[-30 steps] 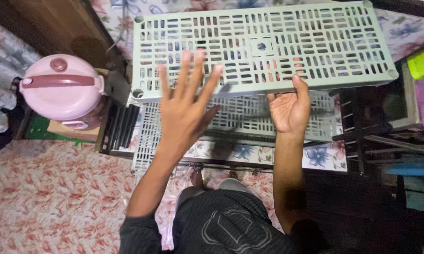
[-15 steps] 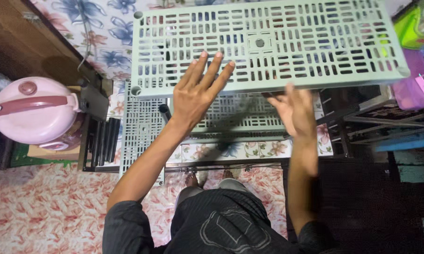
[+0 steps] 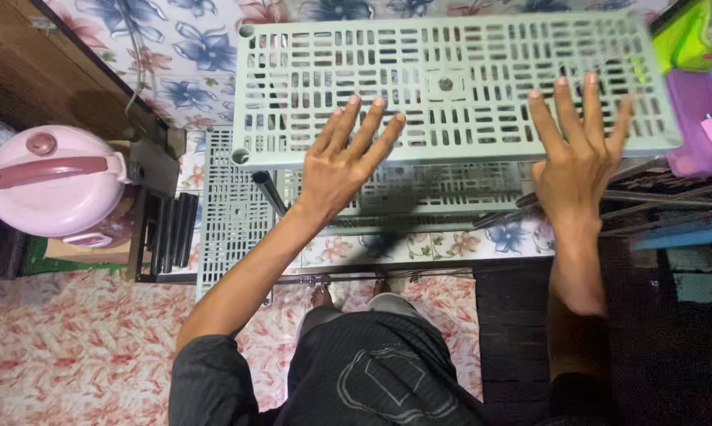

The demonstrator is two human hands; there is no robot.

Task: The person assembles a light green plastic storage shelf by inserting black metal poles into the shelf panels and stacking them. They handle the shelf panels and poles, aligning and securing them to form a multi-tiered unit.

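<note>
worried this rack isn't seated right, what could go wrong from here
1. Both hands, left hand and right hand, lie flat on the top shelf without gripping it; uneven pressing might tilt it.
2. The dark pole at the near left corner looks slanted, so that corner may slip off.

Count, head view.

Hands: 2. Left hand [image 3: 342, 170] at centre of frame, right hand [image 3: 577, 158] at right of centre; both flat, fingers spread, five showing on each.

Slotted pale green shelf panels: 3. Top panel [image 3: 451, 59] across upper centre; second panel [image 3: 419, 193] beneath it, centre; third panel [image 3: 228, 221] at left of centre, lower down.

Pink lidded cooker pots [image 3: 52, 185]: 1, far left.

Dark tubes: a bundle [image 3: 174, 233] left of centre, number not resolvable; 1 separate dark pole [image 3: 267, 189] under the top panel.

Purple plastic containers [image 3: 699, 118]: 1, right edge. Green container [image 3: 687, 39]: 1, upper right corner.

Bare feet [image 3: 320, 298]: 2, lower centre.
</note>
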